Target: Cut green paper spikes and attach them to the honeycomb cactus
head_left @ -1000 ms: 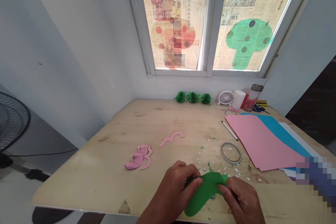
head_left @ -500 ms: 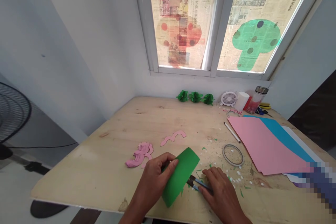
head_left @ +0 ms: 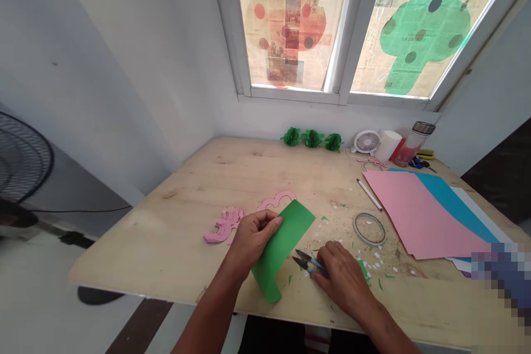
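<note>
My left hand [head_left: 254, 240] pinches a green paper sheet [head_left: 286, 232] near its upper left edge; the sheet's lower end curls over the table's near side. Low and to the right of the paper, my right hand [head_left: 342, 274] is closed around small snips [head_left: 309, 261] with dark blades. Their tips point left and stand a little apart, clear of the sheet. A green scrap [head_left: 364, 270] lies beside my right hand. Behind the left hand are a stack of curled pink pieces [head_left: 224, 225] and a pink wavy strip [head_left: 277, 199], partly covered by the green paper.
On the right lie a tape roll [head_left: 369, 229], a white pen [head_left: 369, 194] and pink sheets [head_left: 423, 215] over blue ones. Three green paper figures [head_left: 312, 138], a small fan [head_left: 367, 142] and a glass bottle [head_left: 414, 144] stand at the back. Small scraps dot the wooden table [head_left: 166, 243].
The snips have come away from the green paper, and their blades now show. A green scrap has appeared by my right hand. The sheet's lower end curls more, and the view has tilted downward.
</note>
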`<act>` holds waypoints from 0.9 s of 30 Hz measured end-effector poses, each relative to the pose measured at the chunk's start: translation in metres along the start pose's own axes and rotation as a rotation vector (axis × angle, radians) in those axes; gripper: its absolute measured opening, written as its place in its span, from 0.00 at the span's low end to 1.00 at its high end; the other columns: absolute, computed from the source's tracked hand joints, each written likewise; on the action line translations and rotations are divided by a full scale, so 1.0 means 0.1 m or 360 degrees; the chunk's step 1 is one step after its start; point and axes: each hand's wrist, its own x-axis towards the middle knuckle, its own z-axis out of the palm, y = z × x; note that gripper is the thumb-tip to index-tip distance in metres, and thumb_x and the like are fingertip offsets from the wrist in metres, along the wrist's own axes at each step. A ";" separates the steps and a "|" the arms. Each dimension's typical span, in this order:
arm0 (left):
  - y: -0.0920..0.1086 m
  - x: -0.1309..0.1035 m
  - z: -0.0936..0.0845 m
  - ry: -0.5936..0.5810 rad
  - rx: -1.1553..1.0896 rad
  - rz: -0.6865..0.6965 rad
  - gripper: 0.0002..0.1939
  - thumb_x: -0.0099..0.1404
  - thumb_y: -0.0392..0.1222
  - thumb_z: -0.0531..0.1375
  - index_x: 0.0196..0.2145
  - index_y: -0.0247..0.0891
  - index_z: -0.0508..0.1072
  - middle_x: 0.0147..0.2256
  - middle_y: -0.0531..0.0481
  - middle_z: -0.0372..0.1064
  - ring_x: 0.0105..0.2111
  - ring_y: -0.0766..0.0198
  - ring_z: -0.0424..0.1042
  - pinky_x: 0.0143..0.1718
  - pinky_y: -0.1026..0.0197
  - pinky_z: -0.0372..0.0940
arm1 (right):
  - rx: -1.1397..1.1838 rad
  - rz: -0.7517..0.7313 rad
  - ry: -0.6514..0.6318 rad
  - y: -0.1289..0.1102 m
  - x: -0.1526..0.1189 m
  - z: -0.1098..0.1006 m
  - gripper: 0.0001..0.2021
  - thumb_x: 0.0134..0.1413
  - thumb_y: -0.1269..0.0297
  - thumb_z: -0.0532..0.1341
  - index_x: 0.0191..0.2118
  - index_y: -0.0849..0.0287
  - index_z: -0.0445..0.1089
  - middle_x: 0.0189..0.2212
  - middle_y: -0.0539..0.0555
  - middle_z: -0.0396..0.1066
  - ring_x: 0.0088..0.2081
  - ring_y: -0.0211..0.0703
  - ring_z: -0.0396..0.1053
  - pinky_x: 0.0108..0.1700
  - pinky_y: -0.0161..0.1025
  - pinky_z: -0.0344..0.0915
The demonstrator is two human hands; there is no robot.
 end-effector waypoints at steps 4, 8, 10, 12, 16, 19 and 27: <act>0.00 0.04 0.02 -0.0021 0.0010 -0.0001 0.18 0.51 0.54 0.62 0.21 0.34 0.70 0.20 0.54 0.61 0.21 0.69 0.58 0.20 0.68 0.53 | 0.0036 0.0020 0.0045 0.02 0.00 0.06 0.08 0.45 0.71 0.62 0.29 0.55 0.61 0.28 0.51 0.70 0.31 0.46 0.68 0.31 0.38 0.58; 0.00 0.05 0.03 -0.0015 0.0007 0.0005 0.18 0.52 0.53 0.62 0.21 0.34 0.70 0.19 0.55 0.61 0.20 0.70 0.57 0.20 0.68 0.52 | 0.0109 0.0040 0.0171 0.07 -0.04 0.09 0.06 0.51 0.72 0.56 0.27 0.55 0.59 0.23 0.49 0.68 0.25 0.42 0.67 0.26 0.36 0.54; 0.00 0.05 0.03 -0.0017 -0.0004 -0.0007 0.17 0.52 0.53 0.63 0.21 0.34 0.70 0.19 0.54 0.61 0.20 0.70 0.58 0.20 0.68 0.53 | 0.0291 0.0137 0.0208 0.11 -0.07 0.05 0.06 0.55 0.67 0.55 0.28 0.55 0.59 0.20 0.48 0.67 0.22 0.41 0.66 0.25 0.34 0.54; 0.01 0.05 0.03 -0.0023 -0.0010 -0.0021 0.16 0.52 0.52 0.62 0.21 0.34 0.70 0.20 0.54 0.61 0.20 0.70 0.58 0.20 0.68 0.52 | 0.0538 0.0292 0.0238 0.14 -0.09 -0.02 0.08 0.59 0.62 0.53 0.29 0.55 0.58 0.19 0.47 0.66 0.21 0.39 0.66 0.25 0.34 0.55; 0.02 0.06 0.07 -0.0035 -0.0013 -0.0022 0.16 0.53 0.51 0.62 0.21 0.34 0.70 0.19 0.55 0.61 0.20 0.70 0.58 0.20 0.68 0.53 | 0.0936 0.0451 0.0330 0.13 -0.12 -0.21 0.10 0.61 0.57 0.51 0.33 0.56 0.60 0.23 0.48 0.66 0.24 0.39 0.65 0.27 0.34 0.59; 0.02 0.07 0.10 -0.0022 -0.0013 -0.0014 0.16 0.52 0.51 0.63 0.22 0.34 0.71 0.19 0.54 0.62 0.20 0.70 0.59 0.20 0.67 0.54 | 0.1148 0.0473 0.0408 0.08 -0.15 -0.28 0.13 0.61 0.55 0.50 0.42 0.58 0.64 0.25 0.48 0.65 0.27 0.40 0.64 0.29 0.34 0.60; 0.06 0.05 0.15 -0.0041 0.0091 0.0049 0.15 0.53 0.51 0.62 0.26 0.34 0.74 0.21 0.51 0.67 0.21 0.68 0.63 0.20 0.67 0.57 | 0.1867 0.0672 0.0171 -0.01 -0.12 -0.28 0.24 0.61 0.47 0.47 0.35 0.62 0.71 0.17 0.45 0.52 0.21 0.36 0.50 0.23 0.34 0.48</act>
